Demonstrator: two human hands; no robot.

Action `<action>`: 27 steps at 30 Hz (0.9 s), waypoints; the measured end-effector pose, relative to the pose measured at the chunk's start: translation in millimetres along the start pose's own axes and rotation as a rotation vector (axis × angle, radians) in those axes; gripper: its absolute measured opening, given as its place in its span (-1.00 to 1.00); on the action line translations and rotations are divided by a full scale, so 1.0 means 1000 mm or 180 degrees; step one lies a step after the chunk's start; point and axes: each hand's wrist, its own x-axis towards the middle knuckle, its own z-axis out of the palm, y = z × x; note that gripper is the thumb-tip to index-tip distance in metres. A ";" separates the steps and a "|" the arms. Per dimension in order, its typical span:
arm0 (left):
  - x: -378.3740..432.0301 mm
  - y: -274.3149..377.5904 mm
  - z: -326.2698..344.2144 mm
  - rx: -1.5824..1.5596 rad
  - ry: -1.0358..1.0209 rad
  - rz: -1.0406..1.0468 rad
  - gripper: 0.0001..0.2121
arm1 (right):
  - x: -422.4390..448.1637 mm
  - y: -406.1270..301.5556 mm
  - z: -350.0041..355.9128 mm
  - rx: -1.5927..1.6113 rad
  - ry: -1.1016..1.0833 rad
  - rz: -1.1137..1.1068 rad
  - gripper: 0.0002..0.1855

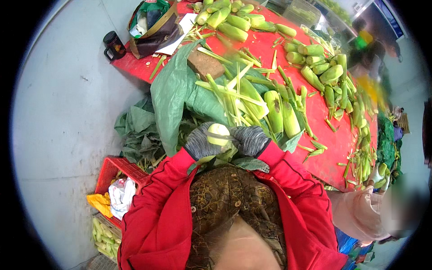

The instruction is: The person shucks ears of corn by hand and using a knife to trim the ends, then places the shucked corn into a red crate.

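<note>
Grey knitted gloves cover both of my hands, close together before my chest. My left hand [201,141] is closed around a pale green ear [218,130], corn by its look, with its round end upward. My right hand [250,140] grips a knife, its handle hidden in the glove. The thin knife blade [221,136] lies across the ear's near side, its tip reaching my left hand. Just beyond, green-husked ears [274,109] and cut leaf strips [233,98] lie on a green woven plastic sheet [173,91].
A brick [205,63] weighs down the sheet on the red table [324,135]. Piles of ears [312,55] line its far side. A bag [153,27] and black mug [114,45] stand far left. A red crate [111,168] is lower left. A co-worker's gloved hand [376,175] holds ears at right.
</note>
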 end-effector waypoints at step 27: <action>-0.006 -0.019 -0.019 -0.1967 0.0554 0.0014 -0.35 | -0.018 0.029 0.096 0.3699 0.0596 0.1304 -0.47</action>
